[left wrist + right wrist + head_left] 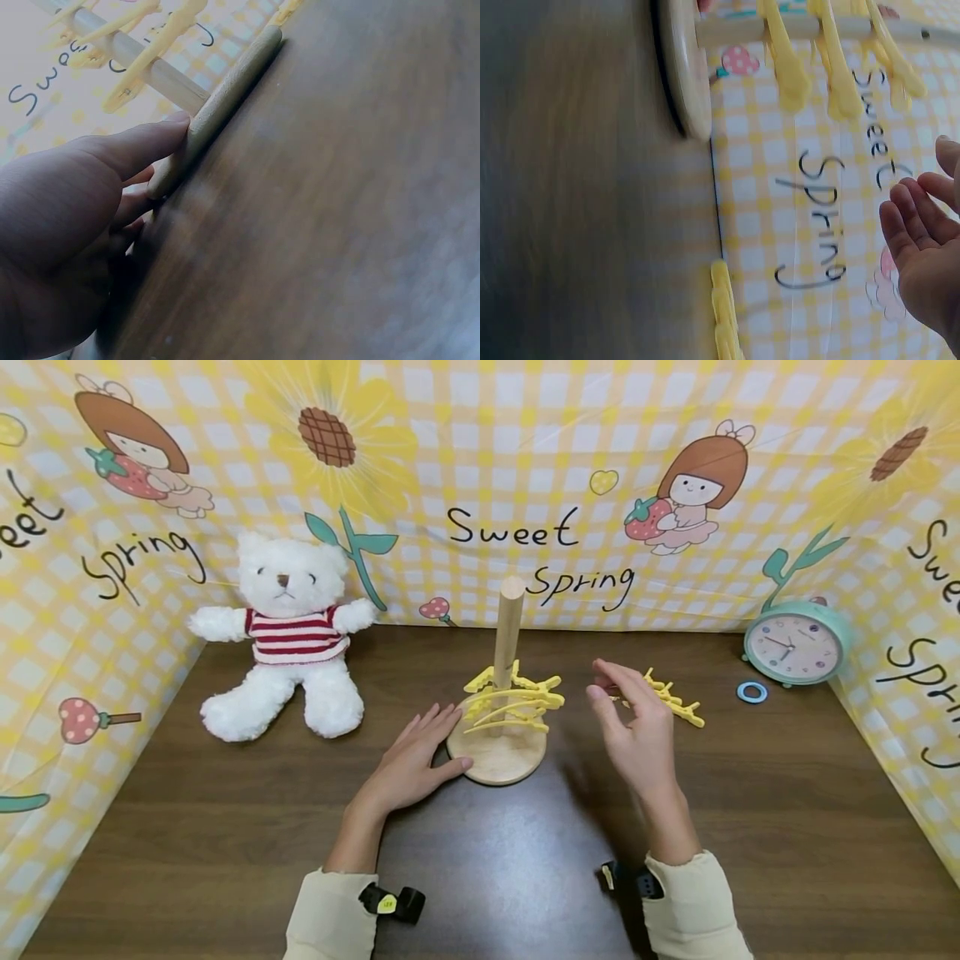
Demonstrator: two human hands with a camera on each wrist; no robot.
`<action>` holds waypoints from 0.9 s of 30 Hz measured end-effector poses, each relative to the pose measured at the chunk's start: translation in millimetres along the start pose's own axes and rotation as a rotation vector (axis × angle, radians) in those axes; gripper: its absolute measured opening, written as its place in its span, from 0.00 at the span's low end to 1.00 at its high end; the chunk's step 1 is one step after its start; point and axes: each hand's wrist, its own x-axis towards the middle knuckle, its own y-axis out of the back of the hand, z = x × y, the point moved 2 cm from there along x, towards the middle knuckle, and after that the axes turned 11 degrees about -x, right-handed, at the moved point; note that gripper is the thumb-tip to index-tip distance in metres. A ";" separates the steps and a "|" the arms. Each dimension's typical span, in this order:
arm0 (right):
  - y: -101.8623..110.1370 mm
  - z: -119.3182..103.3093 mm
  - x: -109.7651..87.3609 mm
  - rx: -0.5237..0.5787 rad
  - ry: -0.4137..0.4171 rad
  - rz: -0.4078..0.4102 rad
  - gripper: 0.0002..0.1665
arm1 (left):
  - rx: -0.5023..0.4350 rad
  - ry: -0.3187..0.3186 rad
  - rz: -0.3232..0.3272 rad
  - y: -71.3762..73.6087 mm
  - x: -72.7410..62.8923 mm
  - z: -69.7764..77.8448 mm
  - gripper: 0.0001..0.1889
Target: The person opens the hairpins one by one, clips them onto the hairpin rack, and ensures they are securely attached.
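A wooden stand with an upright post (507, 631) rises from a round base (498, 767) mid-table. Several yellow branch-like pieces (551, 701) sit around the lower post, one above another. My left hand (412, 764) rests at the base's left side, fingers extended; in the left wrist view its thumb (154, 141) touches the rim. To the right of the stand, my right hand (641, 735) is raised with loosely bent fingers, and nothing shows in it. Beyond that hand more yellow branch-like material (678, 703) lies on the table, partly hidden by the hand.
A white teddy bear (296, 647) in a striped shirt sits at the back left. A mint alarm clock (795, 643) stands at the back right, with a blue ring (752, 692) in front of it. Patterned cloth (480, 460) encloses the back and sides of the brown table (495, 868).
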 end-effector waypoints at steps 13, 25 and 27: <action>22.2 26.8 2.6 -0.023 -0.078 0.055 0.16 | -0.001 -0.002 0.001 0.0 -0.1 0.6 0.42; 40.1 50.6 2.5 -0.059 -0.188 0.041 0.18 | -0.001 -0.001 0.000 0.2 -0.5 2.8 0.41; 43.4 53.0 1.6 -0.072 -0.220 0.020 0.19 | 0.000 0.003 -0.001 0.5 -1.4 2.7 0.41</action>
